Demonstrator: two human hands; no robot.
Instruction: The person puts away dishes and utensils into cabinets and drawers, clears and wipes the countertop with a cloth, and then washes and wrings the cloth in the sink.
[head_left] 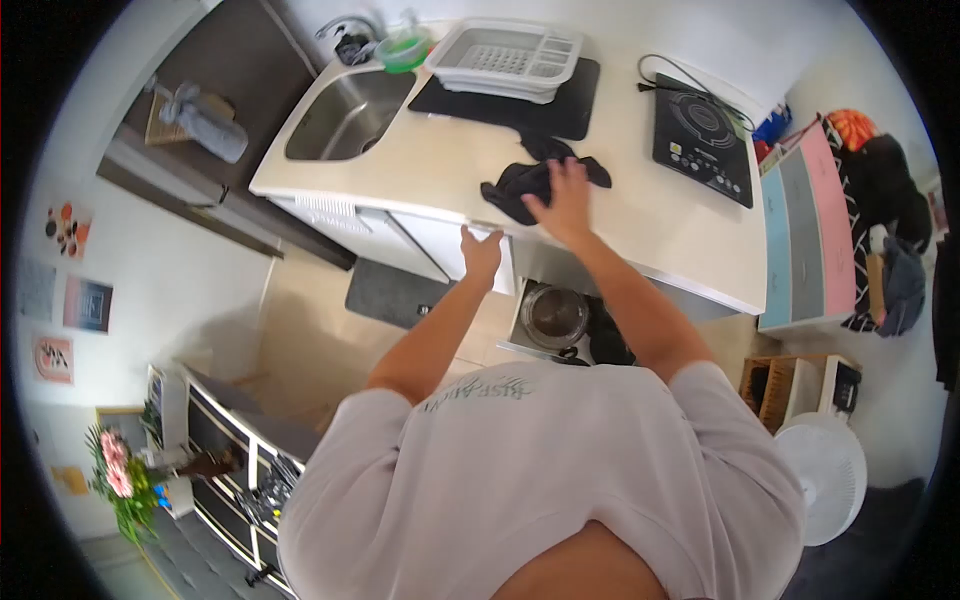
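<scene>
My right hand (566, 205) rests on a crumpled black cloth (520, 188) near the front edge of the white countertop (640, 225). Its fingers are stretched out, with the thumb spread to the side. Below the counter edge, my left hand (481, 256) grips the top edge of a white cabinet door (440, 240), which stands partly open. To the right of that door, a pulled-out drawer (528, 343) holds a round pot with a glass lid (554, 316) and a dark pan (606, 335).
A dish rack (505, 60) stands on a black mat (575, 110) at the back. Left of it are a steel sink (350, 112) and a green-based container (403, 50). An induction cooktop (700, 135) with its cord lies right. A grey floor mat (385, 292) is below; a white fan (822, 478) stands behind right.
</scene>
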